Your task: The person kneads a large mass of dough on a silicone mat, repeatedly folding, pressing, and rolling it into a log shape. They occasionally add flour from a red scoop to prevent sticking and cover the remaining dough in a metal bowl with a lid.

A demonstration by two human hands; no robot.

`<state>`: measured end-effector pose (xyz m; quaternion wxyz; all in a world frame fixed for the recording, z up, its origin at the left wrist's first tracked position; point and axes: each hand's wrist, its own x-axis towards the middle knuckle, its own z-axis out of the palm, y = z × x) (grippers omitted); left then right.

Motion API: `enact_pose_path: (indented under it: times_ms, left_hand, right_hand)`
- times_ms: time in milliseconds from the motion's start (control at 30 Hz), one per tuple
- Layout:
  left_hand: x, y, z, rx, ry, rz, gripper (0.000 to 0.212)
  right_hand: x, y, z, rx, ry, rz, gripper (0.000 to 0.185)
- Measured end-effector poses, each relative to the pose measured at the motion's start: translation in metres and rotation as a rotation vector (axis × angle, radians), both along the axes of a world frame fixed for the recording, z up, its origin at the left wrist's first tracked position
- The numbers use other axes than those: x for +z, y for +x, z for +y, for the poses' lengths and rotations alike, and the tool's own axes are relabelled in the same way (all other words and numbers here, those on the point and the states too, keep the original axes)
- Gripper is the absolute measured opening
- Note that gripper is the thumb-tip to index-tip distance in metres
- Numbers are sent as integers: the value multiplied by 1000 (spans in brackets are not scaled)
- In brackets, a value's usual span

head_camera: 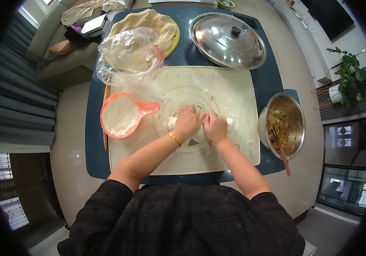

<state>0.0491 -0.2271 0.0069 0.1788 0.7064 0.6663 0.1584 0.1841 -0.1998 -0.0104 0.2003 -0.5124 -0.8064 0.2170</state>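
A roll of white dough (172, 123) lies across the middle of a pale silicone pastry mat (183, 164), its two ends showing at either side of my hands. Over its left part rests my left hand (188, 121), with a gold bracelet at the wrist. My right hand (215, 125) covers the right part, its fingers curled and close beside the left ones. Both hands grip the dough from above; their fingertips are partly hidden. To the left sits a red plastic scoop (151, 108) full of flour (120, 116). Loose flour dusts the mat.
At the back left, a clear plastic bag (131, 48) lies over a large dough sheet (147, 20) on a yellow tray (175, 40). A lidded metal pan (227, 40) stands back right. A steel bowl (262, 136) of filling holds chopsticks (281, 152). A wooden rolling pin (106, 96) lies left.
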Motion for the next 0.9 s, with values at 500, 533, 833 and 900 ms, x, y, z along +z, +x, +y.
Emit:
enact_pose_path:
  times_ms: [500,533,833,900]
  left_hand:
    - [-52,19,47,333,273,184,46]
    - [-50,16,53,335,279,186,42]
    - [-39,6,-59,-69,284,184,57]
    - [-53,10,-66,-29,334,265,61]
  right_hand:
    - [-42,-15,42,-162,350,-146,33]
    - [-40,-16,52,-137,205,-106,32]
    - [-32,28,-39,264,166,-71,55]
    - [-49,29,-44,277,286,-106,65]
